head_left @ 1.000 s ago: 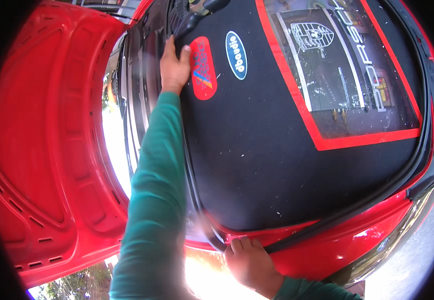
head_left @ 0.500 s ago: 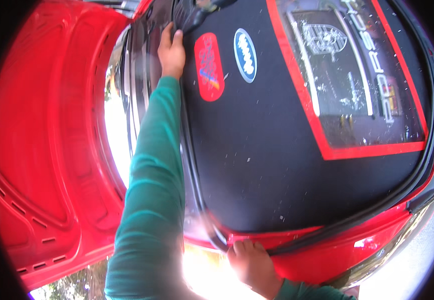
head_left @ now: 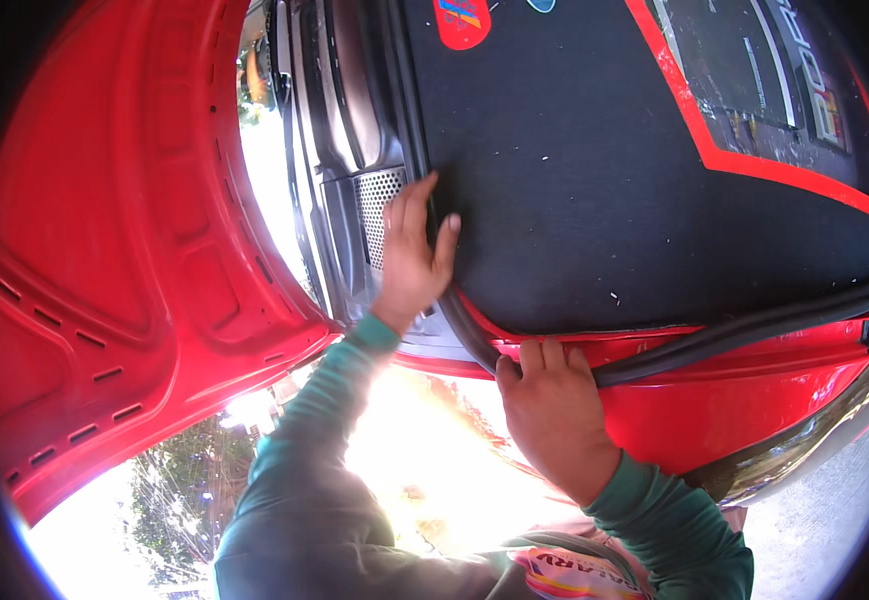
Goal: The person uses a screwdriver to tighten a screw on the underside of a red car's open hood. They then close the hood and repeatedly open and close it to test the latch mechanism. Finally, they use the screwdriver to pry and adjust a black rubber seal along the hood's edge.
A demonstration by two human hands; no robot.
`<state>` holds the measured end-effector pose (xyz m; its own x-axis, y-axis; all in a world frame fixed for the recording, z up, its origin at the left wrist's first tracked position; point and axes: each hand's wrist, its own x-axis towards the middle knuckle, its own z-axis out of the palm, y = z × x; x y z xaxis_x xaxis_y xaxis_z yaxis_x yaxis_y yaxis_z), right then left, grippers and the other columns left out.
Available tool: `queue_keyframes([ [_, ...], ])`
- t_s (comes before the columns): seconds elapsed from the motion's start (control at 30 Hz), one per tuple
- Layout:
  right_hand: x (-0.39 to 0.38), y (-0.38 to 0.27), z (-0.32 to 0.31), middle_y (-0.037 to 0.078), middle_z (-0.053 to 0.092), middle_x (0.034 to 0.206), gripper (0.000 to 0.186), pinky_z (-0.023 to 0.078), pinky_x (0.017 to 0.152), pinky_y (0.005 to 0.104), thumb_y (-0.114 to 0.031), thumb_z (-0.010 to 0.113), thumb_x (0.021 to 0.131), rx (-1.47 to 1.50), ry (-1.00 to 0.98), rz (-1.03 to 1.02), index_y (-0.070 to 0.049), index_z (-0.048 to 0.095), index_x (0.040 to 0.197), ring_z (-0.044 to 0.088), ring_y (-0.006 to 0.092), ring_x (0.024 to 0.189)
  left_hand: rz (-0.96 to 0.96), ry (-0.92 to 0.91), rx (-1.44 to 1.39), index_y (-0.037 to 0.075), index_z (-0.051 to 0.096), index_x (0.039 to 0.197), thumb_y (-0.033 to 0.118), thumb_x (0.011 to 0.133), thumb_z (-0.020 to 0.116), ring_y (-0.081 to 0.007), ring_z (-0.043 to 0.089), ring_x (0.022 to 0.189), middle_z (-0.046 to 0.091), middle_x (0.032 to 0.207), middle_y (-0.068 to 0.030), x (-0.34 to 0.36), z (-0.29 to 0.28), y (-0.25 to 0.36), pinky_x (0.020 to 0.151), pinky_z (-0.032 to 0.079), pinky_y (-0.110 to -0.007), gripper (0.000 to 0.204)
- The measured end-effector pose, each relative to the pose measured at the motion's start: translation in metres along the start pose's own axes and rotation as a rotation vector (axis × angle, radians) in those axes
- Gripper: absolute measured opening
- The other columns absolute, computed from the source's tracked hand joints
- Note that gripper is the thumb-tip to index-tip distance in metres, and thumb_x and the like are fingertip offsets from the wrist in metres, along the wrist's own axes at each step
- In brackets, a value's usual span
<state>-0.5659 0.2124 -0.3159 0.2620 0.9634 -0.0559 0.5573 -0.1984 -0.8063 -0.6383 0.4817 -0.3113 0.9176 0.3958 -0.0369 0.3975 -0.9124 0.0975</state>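
A black rubber weatherstrip (head_left: 476, 338) runs along the rim of a car's luggage compartment. My right hand (head_left: 558, 415) is closed over it at the near corner, with the fingers bent across the strip toward the black compartment panel (head_left: 575, 220). Farther up the same strip rests my left hand (head_left: 418, 258); its fingers are stretched out and the thumb stands apart, touching or just above the rubber. What lies beneath the left palm is hidden. To the right of my right hand, the strip lies loosely curved along the red body edge (head_left: 715, 405).
The raised red lid (head_left: 105, 220) fills the left side. Beside my left hand is a perforated grey cover (head_left: 375, 205). A clear window with a red border (head_left: 720, 160) is set in the black panel. A chrome-like headlamp edge (head_left: 805, 450) curves at lower right.
My left hand has come nearer along the weatherstrip, from its far part toward the near corner. My right hand stays at the corner on the strip. The view has shifted.
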Motion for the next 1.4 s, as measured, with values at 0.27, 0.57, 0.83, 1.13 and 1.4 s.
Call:
queue_keyframes([
  [0.27,-0.001,-0.001,-0.008,0.006,0.062,0.092,0.02,0.047,0.083,0.0426,-0.02,0.068,0.087,-0.066,0.043,0.023,-0.008,0.08,0.097,0.06,0.0242,0.096,-0.251,0.107,-0.199,0.002,0.044,0.159,0.036,0.11,0.05,-0.0523,0.034,0.15,0.034,0.161,-0.0355,-0.061,0.032,0.009,0.125,0.025,-0.054,0.06],
  [0.57,0.002,-0.008,-0.006,0.006,0.061,0.092,0.015,0.046,0.085,0.0429,-0.02,0.068,0.088,-0.108,0.021,-0.05,-0.009,0.079,0.087,0.059,0.024,0.097,-0.124,0.013,-0.154,0.006,0.037,0.164,0.041,0.108,0.051,-0.0536,0.02,0.157,0.023,0.166,-0.0378,-0.066,0.029,0.004,0.128,0.014,-0.058,0.068],
  [0.83,-0.002,-0.021,0.003,0.006,0.061,0.09,0.012,0.046,0.084,0.0417,-0.016,0.068,0.085,-0.13,0.077,-0.156,-0.009,0.077,0.08,0.059,0.0237,0.095,-0.194,0.035,-0.14,0.003,0.035,0.164,0.037,0.106,0.05,-0.0498,0.028,0.154,0.032,0.162,-0.0328,-0.057,0.036,-0.001,0.126,0.019,-0.059,0.069],
  [1.13,-0.004,-0.013,-0.007,0.01,0.062,0.098,0.016,0.048,0.088,0.0446,-0.009,0.066,0.085,-0.105,0.051,0.004,-0.009,0.078,0.095,0.061,0.0286,0.103,-0.285,0.065,0.104,0.008,0.034,0.165,0.043,0.105,0.05,-0.0485,0.03,0.154,0.035,0.161,-0.031,-0.056,0.039,0.012,0.124,0.02,-0.063,0.071],
  [1.4,0.006,0.001,0.006,0.01,0.065,0.099,0.025,0.046,0.09,0.047,-0.003,0.068,0.08,-0.125,0.114,-0.08,-0.01,0.08,0.101,0.061,0.0303,0.105,-0.468,0.261,-0.685,0.004,0.029,0.166,0.045,0.108,0.05,-0.0465,0.039,0.151,0.042,0.16,-0.0323,-0.05,0.038,-0.024,0.127,0.028,-0.051,0.074],
])
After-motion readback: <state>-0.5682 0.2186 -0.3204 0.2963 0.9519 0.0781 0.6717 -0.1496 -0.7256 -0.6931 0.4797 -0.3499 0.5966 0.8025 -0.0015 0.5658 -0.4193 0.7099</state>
